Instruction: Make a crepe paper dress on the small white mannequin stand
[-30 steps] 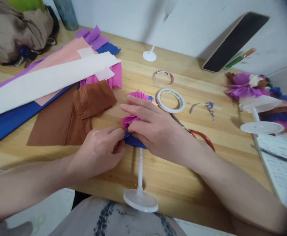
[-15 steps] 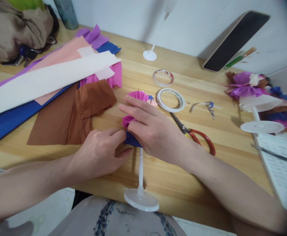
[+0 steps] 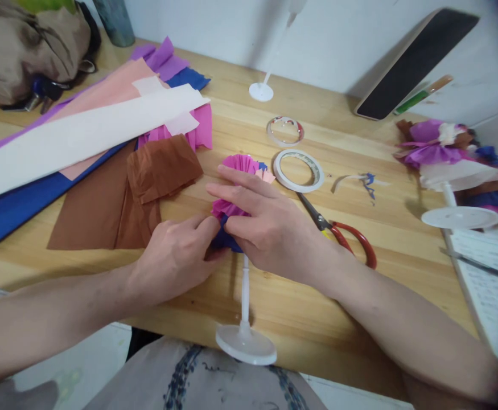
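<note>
Bright, even indoor light; soft shadows on the table (image 3: 227, 122). Wide-angle warp at edges, dark vignette in right corners w/ slight blur.

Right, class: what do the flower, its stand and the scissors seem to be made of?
The flower looks like thin crepe or tissue paper: matte, finely pleated, pink and blue. The stand seems white plastic, smooth with a slight sheen. The scissors have dark metal blades and glossy red handles, probably plastic-coated.
</note>
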### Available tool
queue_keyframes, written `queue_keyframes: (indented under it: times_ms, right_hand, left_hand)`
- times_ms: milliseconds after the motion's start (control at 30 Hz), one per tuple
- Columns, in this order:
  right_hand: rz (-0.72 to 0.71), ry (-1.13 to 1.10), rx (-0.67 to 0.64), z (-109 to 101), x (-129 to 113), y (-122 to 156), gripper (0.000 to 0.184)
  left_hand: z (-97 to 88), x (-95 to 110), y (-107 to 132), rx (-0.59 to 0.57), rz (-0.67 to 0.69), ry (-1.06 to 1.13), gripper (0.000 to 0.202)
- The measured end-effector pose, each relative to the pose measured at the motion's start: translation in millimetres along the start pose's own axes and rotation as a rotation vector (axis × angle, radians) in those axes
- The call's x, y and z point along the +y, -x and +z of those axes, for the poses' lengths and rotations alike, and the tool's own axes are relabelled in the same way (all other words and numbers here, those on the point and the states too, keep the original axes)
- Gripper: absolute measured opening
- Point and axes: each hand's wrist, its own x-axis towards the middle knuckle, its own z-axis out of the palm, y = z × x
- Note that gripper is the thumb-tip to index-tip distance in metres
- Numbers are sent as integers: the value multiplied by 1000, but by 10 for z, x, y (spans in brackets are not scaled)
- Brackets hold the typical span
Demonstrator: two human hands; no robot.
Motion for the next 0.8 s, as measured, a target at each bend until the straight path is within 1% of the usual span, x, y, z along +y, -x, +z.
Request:
queue_keyframes:
  times_ms: [100, 200, 233, 300, 367, 433, 567, 633, 700, 800]
  right_hand:
    - [-2, -31, 2, -18, 3, -4, 21]
    - [30, -57, 7, -25, 3, -2, 22]
    - [44, -65, 11, -24, 1, 0, 22]
    - [76, -87, 22, -21, -5, 3, 21]
    - [100, -113, 23, -14, -12, 7, 21]
    - [116, -140, 17, -3, -16, 10, 21]
    - [121, -156, 29, 21, -19, 15, 22]
    - [116, -132, 37, 28, -20, 16, 21]
    - [103, -99, 43, 31, -20, 14, 21]
    - [85, -62, 49, 35, -18, 10, 21]
  left_hand:
    - [-8, 15, 16, -3, 42, -58, 9]
    - [-26, 10, 42, 64, 101, -99, 18]
    - [-39, 3, 50, 102, 148, -101, 22]
    - [-77, -15, 62, 154, 290, -98, 26]
    - [-124, -31, 64, 176, 437, -102, 28]
    - [-160, -41, 55, 189, 517, -136, 26]
    - [-158, -26, 28, 223, 571, -233, 16]
    - [-132, -3, 18, 231, 565, -268, 12]
    - [-104, 22, 9, 246, 535, -304, 15]
    - [-80, 44, -3, 265, 498, -329, 28]
